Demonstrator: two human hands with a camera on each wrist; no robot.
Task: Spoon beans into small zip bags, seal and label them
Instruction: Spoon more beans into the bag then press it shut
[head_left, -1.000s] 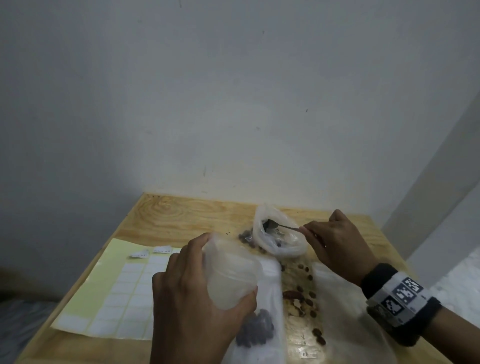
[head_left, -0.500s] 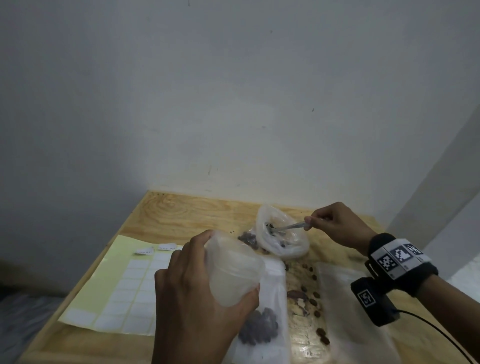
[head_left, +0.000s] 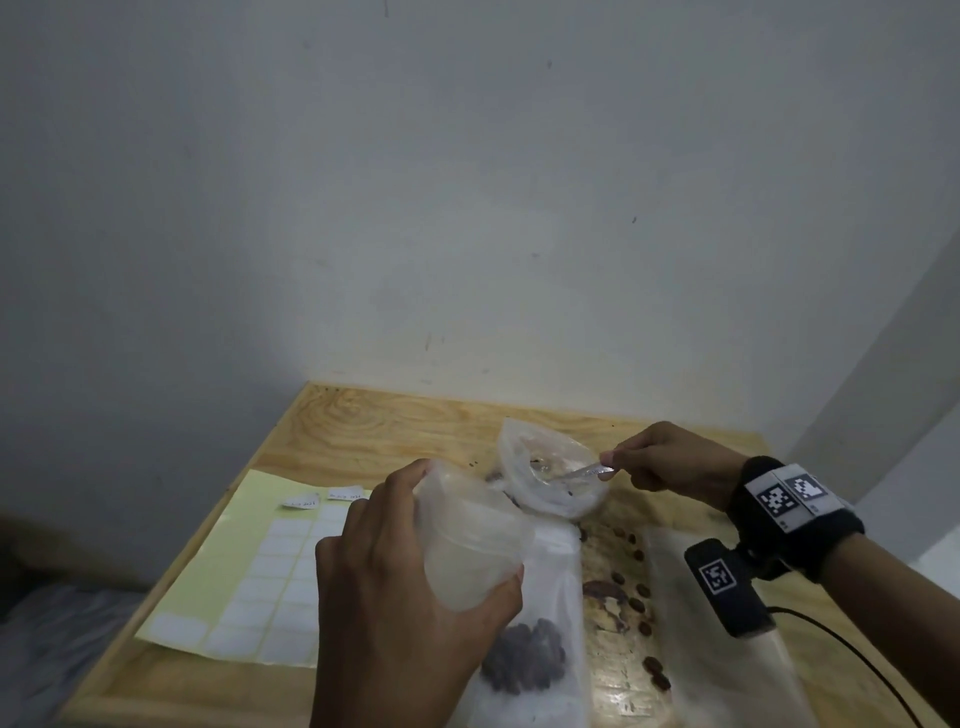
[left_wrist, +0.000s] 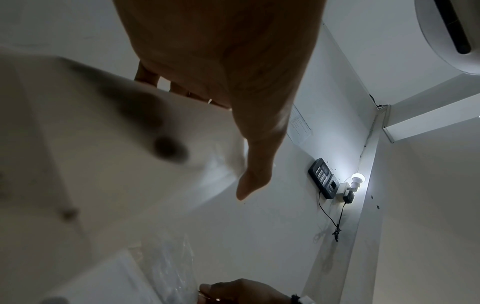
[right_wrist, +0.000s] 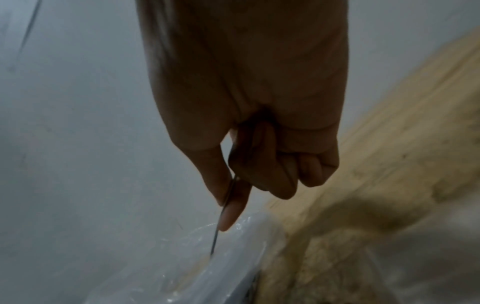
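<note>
My left hand (head_left: 415, 587) grips a small clear zip bag (head_left: 475, 545) by its open mouth, above the table; dark beans (head_left: 524, 657) lie at the bag's bottom. The left wrist view has the same bag (left_wrist: 116, 156) blurred under my thumb. My right hand (head_left: 670, 462) pinches a metal spoon (head_left: 584, 472) by its handle. The spoon's bowl is inside a larger clear bean bag (head_left: 550, 475) at the table's middle back. From the right wrist, thumb and forefinger pinch the spoon handle (right_wrist: 226, 207) over that bag (right_wrist: 207, 265).
A yellow sheet of white labels (head_left: 249, 582) lies on the left of the wooden table (head_left: 363, 421), with two loose labels (head_left: 322, 499) at its top. Loose beans (head_left: 636, 603) are scattered right of the held bag. A flat clear bag (head_left: 727, 675) lies at front right. A wall stands behind.
My right hand rose and its wrist turned, tilting the spoon handle up while its bowl stays in the bean bag. The left hand kept the small bag almost still.
</note>
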